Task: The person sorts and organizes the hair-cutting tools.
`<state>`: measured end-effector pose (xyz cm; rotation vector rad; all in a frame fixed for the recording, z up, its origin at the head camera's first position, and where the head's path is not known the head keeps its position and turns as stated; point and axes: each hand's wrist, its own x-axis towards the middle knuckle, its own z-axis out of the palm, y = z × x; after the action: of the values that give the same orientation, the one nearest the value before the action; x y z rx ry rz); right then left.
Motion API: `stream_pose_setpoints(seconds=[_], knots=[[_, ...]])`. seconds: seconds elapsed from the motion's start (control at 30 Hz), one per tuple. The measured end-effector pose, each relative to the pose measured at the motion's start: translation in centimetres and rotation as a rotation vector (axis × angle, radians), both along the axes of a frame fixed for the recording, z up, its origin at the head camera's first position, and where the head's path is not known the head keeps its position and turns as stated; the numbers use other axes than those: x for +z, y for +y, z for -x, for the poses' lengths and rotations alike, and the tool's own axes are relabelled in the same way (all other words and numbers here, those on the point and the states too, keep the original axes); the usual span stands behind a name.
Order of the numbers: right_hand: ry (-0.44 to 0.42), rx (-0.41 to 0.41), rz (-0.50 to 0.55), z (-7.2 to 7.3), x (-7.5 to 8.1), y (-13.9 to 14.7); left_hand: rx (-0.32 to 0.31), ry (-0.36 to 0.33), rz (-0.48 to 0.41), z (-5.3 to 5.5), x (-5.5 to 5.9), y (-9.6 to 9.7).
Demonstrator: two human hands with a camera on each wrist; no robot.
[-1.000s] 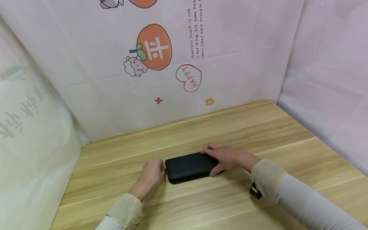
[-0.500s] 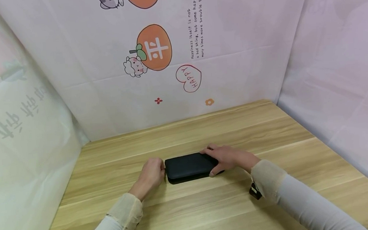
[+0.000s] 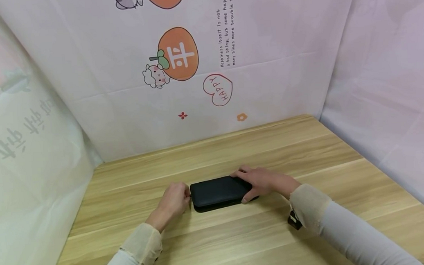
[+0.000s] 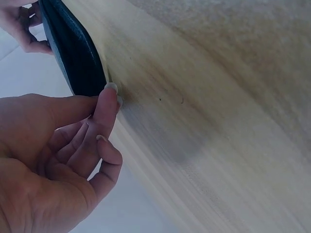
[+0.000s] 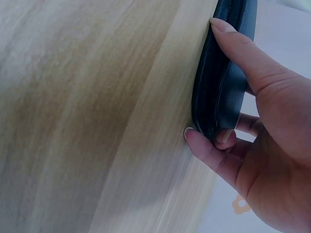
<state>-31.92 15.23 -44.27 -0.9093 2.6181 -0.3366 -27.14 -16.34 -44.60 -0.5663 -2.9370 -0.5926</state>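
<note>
A black zip-around wallet (image 3: 217,191) lies flat on the wooden table, long side running left to right. At its left end, my left hand (image 3: 175,197) has thumb and index finger pinched together. In the left wrist view these fingertips (image 4: 111,87) meet right at the wallet's corner; a small dark tab shows there in the head view, mostly hidden by the fingers. My right hand (image 3: 261,181) grips the wallet's right end. The right wrist view shows that hand's thumb (image 5: 223,26) along the zipped edge and other fingers curled round the end.
A small black device (image 3: 294,220) hangs under the right wrist, close above the wooden table (image 3: 227,246). White printed cloth (image 3: 122,114) stands behind the table's far edge, with more cloth at both sides.
My left wrist and forearm have shifted very slightly to the left. The wallet and my right hand stay in the same place.
</note>
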Motion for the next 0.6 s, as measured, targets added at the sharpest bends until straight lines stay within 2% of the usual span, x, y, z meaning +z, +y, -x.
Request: stream_pose_setpoints(seconds=[0.23,0.6], knots=[[0.013,0.010,0.002,0.09,-0.14,0.07,0.010,0.027,-0.005,0.42,-0.24,0.20],[0.015,0.011,-0.008,-0.02,-0.21,0.09,0.052,0.009,-0.028,0.61,-0.36,0.27]])
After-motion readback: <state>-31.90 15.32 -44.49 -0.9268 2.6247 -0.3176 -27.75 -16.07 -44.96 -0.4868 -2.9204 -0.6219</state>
